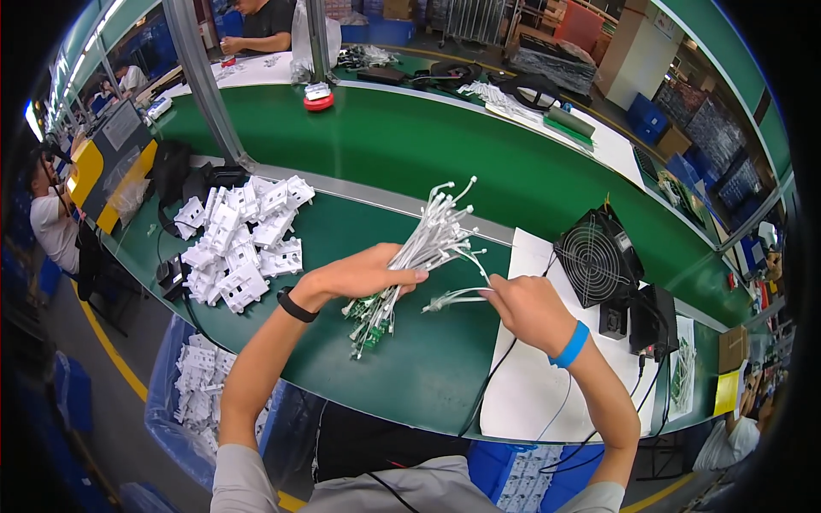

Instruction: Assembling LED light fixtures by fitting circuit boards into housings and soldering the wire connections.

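Note:
My left hand (361, 275), with a black band on its wrist, is closed round a bundle of white cables (434, 229). White plugs stick out at the bundle's upper end, and small green circuit boards (368, 329) hang at its lower end. To the right, my right hand (534, 309), with a blue wristband, pinches one or two white cables (462, 298) between thumb and fingers. One strand seems to run from these fingers toward the bundle. Both hands are above the green worktable (402, 389).
White plastic housings (239, 231) are heaped left; more fill a blue-lined bin (192, 385) below. Right, a black fan (590, 259) and power units stand by a white sheet (522, 402). A green partition (368, 158) rises behind. Other people work at the left, back and far right.

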{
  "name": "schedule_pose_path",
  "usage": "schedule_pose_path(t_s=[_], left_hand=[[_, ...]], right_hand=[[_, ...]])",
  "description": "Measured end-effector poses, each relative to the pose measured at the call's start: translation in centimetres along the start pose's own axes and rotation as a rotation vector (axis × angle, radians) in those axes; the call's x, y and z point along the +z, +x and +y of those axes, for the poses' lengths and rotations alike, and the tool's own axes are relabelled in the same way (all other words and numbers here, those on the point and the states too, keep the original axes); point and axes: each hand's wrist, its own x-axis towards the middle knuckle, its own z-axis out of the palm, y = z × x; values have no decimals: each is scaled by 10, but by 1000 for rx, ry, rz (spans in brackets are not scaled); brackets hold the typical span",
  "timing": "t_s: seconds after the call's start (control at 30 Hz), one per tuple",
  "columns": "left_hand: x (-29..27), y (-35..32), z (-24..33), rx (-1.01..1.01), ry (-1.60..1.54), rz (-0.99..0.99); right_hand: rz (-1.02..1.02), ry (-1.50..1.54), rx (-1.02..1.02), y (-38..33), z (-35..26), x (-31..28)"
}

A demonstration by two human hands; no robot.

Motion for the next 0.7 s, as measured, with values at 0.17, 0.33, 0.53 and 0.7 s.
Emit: schedule_pose_path(t_s=[0.17,0.33,0.53,0.7], left_hand=[[-1,-6,14,-39,83,67],[-2,-6,3,-115,292,-126],[6,-7,2,-108,175,-92],[4,-6,4,-60,214,-86]], right_hand=[[128,-86,2,-1,17,-1],[155,-27,-6,-6,5,-18],[95,40,33,-1,9,-17],[253,-4,92,2,16,-16]])
